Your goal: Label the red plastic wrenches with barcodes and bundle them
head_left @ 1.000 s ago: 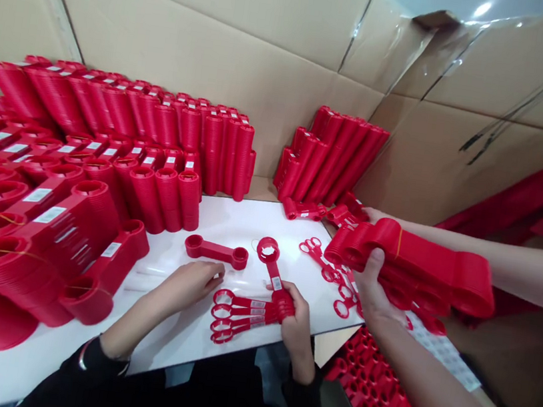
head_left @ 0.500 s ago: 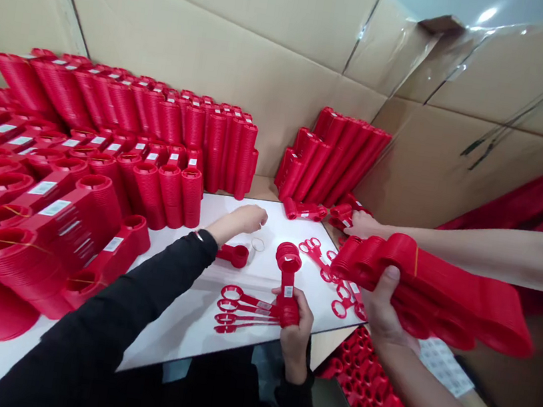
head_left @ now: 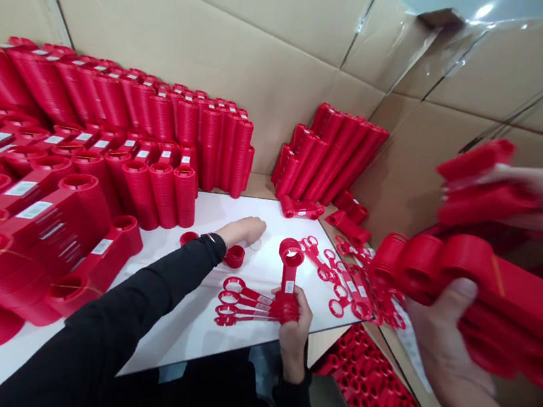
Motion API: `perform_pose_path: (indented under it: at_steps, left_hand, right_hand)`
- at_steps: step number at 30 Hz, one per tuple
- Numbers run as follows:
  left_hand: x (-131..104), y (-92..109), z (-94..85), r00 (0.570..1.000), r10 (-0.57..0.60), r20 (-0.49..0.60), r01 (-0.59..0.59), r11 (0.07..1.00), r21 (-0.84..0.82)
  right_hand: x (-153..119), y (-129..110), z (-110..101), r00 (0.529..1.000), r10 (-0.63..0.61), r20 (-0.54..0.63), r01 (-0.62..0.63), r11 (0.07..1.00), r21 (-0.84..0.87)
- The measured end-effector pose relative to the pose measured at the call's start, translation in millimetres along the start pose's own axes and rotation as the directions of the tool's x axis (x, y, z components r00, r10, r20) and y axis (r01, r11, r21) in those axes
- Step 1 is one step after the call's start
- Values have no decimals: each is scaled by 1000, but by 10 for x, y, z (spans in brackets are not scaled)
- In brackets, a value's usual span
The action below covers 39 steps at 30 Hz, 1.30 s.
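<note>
— What had the right hand (head_left: 296,320)?
— Fingers closed round an upright stack of flat red plastic wrenches (head_left: 288,274), more fanned beneath on the white table (head_left: 192,334).
— The left hand (head_left: 243,229)?
— Loosely curled, reaching beside a thin rubber band (head_left: 256,246); grasp unclear.

Right hand (head_left: 296,321) gripping red wrenches (head_left: 257,304), left hand (head_left: 243,230) reaching across white table (head_left: 192,334)
</note>
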<state>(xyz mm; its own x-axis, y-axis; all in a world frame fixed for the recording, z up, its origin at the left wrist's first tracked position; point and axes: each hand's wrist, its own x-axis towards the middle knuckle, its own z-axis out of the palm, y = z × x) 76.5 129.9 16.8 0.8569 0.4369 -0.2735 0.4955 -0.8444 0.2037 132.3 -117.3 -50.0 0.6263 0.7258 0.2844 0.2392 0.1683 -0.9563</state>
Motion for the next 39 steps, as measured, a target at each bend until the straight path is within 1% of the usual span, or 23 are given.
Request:
perform_pose_path:
  at_steps: [4, 6, 8, 10, 12, 14, 15, 16, 17, 20, 21, 25, 27, 29, 30, 32, 35, 37, 39]
  left_hand:
    - [-27, 26, 8, 997, 38, -70, -43, 997, -66]
    - [-64, 22, -48, 990, 57, -130, -71, 992, -102]
    - [-153, 27, -154, 973, 73, -219, -107, 984, -144]
    - [-319, 70, -287, 941, 88, -326, -159, 967, -198]
    - [-561, 163, -403, 899, 105, -424, -232, 938, -259]
    - [-847, 290, -455, 869, 144, -473, -317, 896, -310]
    - [-988, 354, -452, 855, 172, -490, -368, 866, -338]
    - [-1120, 413, -431, 831, 192, -522, -435, 808, -397]
    - [-1237, 463, -399, 805, 179, -566, -467, 778, -420]
    - [-1483, 551, -290, 743, 58, -666, -472, 752, -461]
    - [-1534, 565, -264, 732, 23, -681, -467, 744, -477]
    - [-1658, 585, -194, 708, -66, -703, -466, 705, -535]
    - [-1712, 579, -125, 683, -114, -722, -453, 710, -540]
    - [-1781, 562, -9, 660, -154, -735, -428, 728, -536]
    - [-1824, 551, 64, 656, -169, -735, -408, 740, -535]
    - [-1922, 528, 218, 666, -193, -720, -351, 771, -531]
    - [-2068, 496, 422, 717, -203, -666, -276, 796, -539]
    - [-2142, 468, 518, 751, -222, -622, -243, 783, -573]
    - [-2194, 428, 587, 795, -253, -551, -199, 750, -631]
  right_hand:
    - [2, -38, 9, 999, 34, 11, -34, 999, 6]
    - [1, -62, 26, 999, 42, -3, -42, 999, 3]
    - [2, -76, 41, 999, 41, -14, -41, 999, 0]
    - [2, -76, 49, 999, 43, -14, -43, 999, -2]
    - [1, -67, 50, 999, 49, -4, -49, 999, -8]
    - [-3, -61, 50, 999, 51, 7, -51, 998, -26]
    - [-6, -63, 52, 999, 47, 8, -47, 998, -39]
    - [-9, -70, 56, 999, 39, 9, -39, 998, -52]
    - [-12, -84, 62, 1000, 27, 12, -26, 998, -65]
    - [-17, -160, 96, 999, -14, 52, 19, 996, -91]
    - [-18, -193, 110, 997, -28, 68, 34, 994, -101]
    - [-34, -315, 158, 991, -59, 120, 77, 986, -150]
    - [-56, -352, 169, 987, -63, 145, 86, 984, -157]
    - [-85, -367, 173, 986, -59, 153, 82, 986, -147]
    - [-100, -370, 176, 988, -53, 146, 74, 988, -137]
    - [-130, -370, 186, 990, -31, 135, 47, 992, -116]
    - [-168, -378, 219, 991, 1, 136, 11, 996, -91]
    - [-188, -393, 248, 989, 12, 144, -1, 997, -78]
    - [-205, -415, 269, 990, 10, 138, -1, 998, -66]
